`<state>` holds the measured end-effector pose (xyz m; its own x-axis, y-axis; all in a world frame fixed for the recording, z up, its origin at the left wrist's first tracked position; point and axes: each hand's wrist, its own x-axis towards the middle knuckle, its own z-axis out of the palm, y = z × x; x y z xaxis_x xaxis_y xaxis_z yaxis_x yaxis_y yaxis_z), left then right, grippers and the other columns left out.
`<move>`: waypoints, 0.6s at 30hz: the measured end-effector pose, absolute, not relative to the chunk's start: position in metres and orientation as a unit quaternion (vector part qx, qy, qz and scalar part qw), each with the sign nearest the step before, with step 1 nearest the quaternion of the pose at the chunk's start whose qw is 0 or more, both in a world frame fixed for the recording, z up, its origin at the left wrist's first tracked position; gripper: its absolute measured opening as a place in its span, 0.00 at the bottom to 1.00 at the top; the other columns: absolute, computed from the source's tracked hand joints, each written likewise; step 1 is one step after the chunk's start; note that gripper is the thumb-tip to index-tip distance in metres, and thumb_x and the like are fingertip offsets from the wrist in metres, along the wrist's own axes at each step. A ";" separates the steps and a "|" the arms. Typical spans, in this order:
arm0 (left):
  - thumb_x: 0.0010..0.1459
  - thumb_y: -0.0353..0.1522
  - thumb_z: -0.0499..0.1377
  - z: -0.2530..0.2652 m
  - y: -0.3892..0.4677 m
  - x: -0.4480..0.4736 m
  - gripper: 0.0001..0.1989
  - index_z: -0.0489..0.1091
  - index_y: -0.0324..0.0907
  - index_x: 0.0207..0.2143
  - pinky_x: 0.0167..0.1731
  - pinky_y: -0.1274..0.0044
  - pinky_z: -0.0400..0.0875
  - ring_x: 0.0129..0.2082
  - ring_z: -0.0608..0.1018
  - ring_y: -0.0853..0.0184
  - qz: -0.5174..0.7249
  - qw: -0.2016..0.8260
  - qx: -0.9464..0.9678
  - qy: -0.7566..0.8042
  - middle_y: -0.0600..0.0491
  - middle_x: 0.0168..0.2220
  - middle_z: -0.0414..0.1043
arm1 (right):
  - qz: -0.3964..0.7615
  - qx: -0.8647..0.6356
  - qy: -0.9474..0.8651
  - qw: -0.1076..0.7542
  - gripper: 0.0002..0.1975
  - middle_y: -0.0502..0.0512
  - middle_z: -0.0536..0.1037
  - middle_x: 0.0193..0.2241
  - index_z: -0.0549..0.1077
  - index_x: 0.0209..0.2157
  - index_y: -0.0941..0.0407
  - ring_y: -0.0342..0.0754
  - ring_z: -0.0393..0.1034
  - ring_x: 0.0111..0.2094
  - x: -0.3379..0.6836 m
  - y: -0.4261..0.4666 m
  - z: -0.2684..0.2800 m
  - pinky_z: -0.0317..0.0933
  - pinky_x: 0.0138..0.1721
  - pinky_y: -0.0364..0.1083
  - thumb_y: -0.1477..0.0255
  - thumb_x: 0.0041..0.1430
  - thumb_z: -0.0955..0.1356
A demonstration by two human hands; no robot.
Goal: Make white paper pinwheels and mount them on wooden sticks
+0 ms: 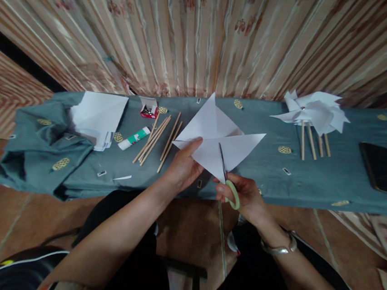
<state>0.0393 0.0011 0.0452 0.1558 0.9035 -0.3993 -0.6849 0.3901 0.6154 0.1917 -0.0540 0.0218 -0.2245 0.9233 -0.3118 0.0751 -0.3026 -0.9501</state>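
A white square of paper (212, 124), creased and slit from its right side, is held over the cloth-covered table. My left hand (184, 167) pinches its lower left part, thumb on top and fingers underneath. In my right hand (243, 195) are scissors (232, 195) with pale green handles, gripped by the finger loops. Their blades lie along the lower corner of the sheet, pointing up toward its middle. How far the blades are parted is hard to make out.
Left of the paper lie wooden sticks (156, 139), a glue stick (134, 138), a small red box of metal bits (148, 109) and white sheets (102, 113). To the right are paper pinwheels (314, 113) on sticks and a black phone (383, 168). A curtain (203, 41) hangs behind.
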 end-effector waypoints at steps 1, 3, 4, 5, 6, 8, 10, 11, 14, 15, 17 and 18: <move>0.62 0.29 0.55 0.045 0.001 0.039 0.07 0.71 0.36 0.34 0.33 0.78 0.69 0.27 0.75 0.70 0.533 0.746 0.149 0.370 0.52 0.28 0.76 | 0.619 -0.520 -0.479 0.343 0.22 0.49 0.74 0.16 0.73 0.22 0.56 0.40 0.66 0.17 0.192 -0.054 0.022 0.62 0.19 0.39 0.51 0.41 0.77; 0.64 0.29 0.53 0.046 0.001 0.040 0.09 0.71 0.35 0.34 0.33 0.79 0.69 0.27 0.75 0.70 0.533 0.747 0.150 0.368 0.52 0.28 0.76 | 0.622 -0.518 -0.474 0.346 0.23 0.49 0.74 0.16 0.73 0.21 0.56 0.39 0.66 0.17 0.191 -0.054 0.021 0.61 0.19 0.39 0.52 0.41 0.77; 0.64 0.29 0.52 0.046 0.001 0.040 0.10 0.71 0.35 0.34 0.33 0.79 0.69 0.27 0.75 0.70 0.532 0.748 0.149 0.369 0.52 0.28 0.76 | 0.623 -0.517 -0.470 0.350 0.23 0.49 0.74 0.15 0.73 0.20 0.56 0.39 0.65 0.17 0.191 -0.054 0.020 0.60 0.19 0.39 0.52 0.40 0.77; 0.64 0.29 0.52 0.046 0.001 0.040 0.10 0.71 0.35 0.34 0.33 0.79 0.69 0.27 0.75 0.70 0.530 0.749 0.145 0.371 0.52 0.28 0.76 | 0.625 -0.517 -0.465 0.355 0.23 0.48 0.73 0.15 0.73 0.20 0.56 0.39 0.65 0.17 0.191 -0.054 0.020 0.60 0.18 0.39 0.52 0.40 0.77; 0.64 0.29 0.52 0.046 0.000 0.040 0.10 0.71 0.35 0.34 0.33 0.79 0.69 0.27 0.75 0.71 0.530 0.749 0.139 0.373 0.52 0.28 0.76 | 0.626 -0.517 -0.460 0.360 0.23 0.48 0.73 0.15 0.72 0.20 0.57 0.39 0.64 0.17 0.190 -0.054 0.020 0.59 0.18 0.39 0.52 0.39 0.78; 0.63 0.29 0.54 0.047 0.000 0.040 0.08 0.71 0.36 0.34 0.34 0.79 0.69 0.27 0.75 0.71 0.532 0.749 0.126 0.375 0.53 0.29 0.76 | 0.629 -0.518 -0.446 0.369 0.23 0.48 0.72 0.14 0.73 0.20 0.57 0.39 0.63 0.16 0.188 -0.054 0.021 0.59 0.17 0.39 0.52 0.38 0.78; 0.63 0.28 0.54 0.047 0.000 0.040 0.08 0.72 0.36 0.34 0.36 0.79 0.70 0.28 0.75 0.71 0.536 0.748 0.120 0.373 0.54 0.29 0.75 | 0.634 -0.520 -0.433 0.374 0.22 0.48 0.72 0.14 0.74 0.21 0.57 0.39 0.63 0.16 0.187 -0.054 0.022 0.58 0.17 0.40 0.53 0.35 0.79; 0.63 0.28 0.54 0.047 0.001 0.039 0.08 0.72 0.36 0.34 0.36 0.79 0.70 0.28 0.75 0.70 0.537 0.747 0.119 0.373 0.54 0.28 0.75 | 0.637 -0.521 -0.428 0.375 0.22 0.48 0.72 0.14 0.75 0.21 0.57 0.39 0.62 0.16 0.187 -0.054 0.023 0.58 0.17 0.40 0.54 0.34 0.80; 0.62 0.29 0.55 0.046 0.001 0.039 0.07 0.72 0.36 0.35 0.36 0.78 0.70 0.28 0.75 0.70 0.537 0.747 0.124 0.373 0.53 0.28 0.75 | 0.635 -0.523 -0.428 0.374 0.22 0.47 0.72 0.14 0.75 0.21 0.56 0.39 0.62 0.16 0.187 -0.054 0.023 0.58 0.17 0.40 0.54 0.34 0.80; 0.62 0.29 0.56 0.045 0.001 0.039 0.06 0.72 0.36 0.35 0.37 0.78 0.70 0.28 0.76 0.70 0.536 0.746 0.129 0.372 0.53 0.29 0.75 | 0.632 -0.522 -0.434 0.373 0.22 0.48 0.72 0.14 0.75 0.20 0.56 0.39 0.63 0.16 0.188 -0.054 0.022 0.58 0.17 0.40 0.54 0.35 0.79; 0.60 0.30 0.57 0.044 0.000 0.039 0.05 0.72 0.36 0.36 0.36 0.78 0.70 0.29 0.76 0.69 0.535 0.746 0.140 0.371 0.53 0.30 0.76 | 0.629 -0.519 -0.447 0.368 0.22 0.48 0.73 0.15 0.74 0.20 0.56 0.40 0.64 0.17 0.189 -0.054 0.021 0.59 0.18 0.40 0.52 0.38 0.78; 0.60 0.30 0.58 0.043 0.000 0.038 0.05 0.72 0.36 0.36 0.36 0.78 0.70 0.29 0.76 0.69 0.535 0.746 0.144 0.371 0.53 0.30 0.76 | 0.630 -0.517 -0.451 0.364 0.22 0.48 0.73 0.15 0.74 0.21 0.56 0.40 0.65 0.17 0.189 -0.054 0.020 0.60 0.18 0.40 0.52 0.38 0.78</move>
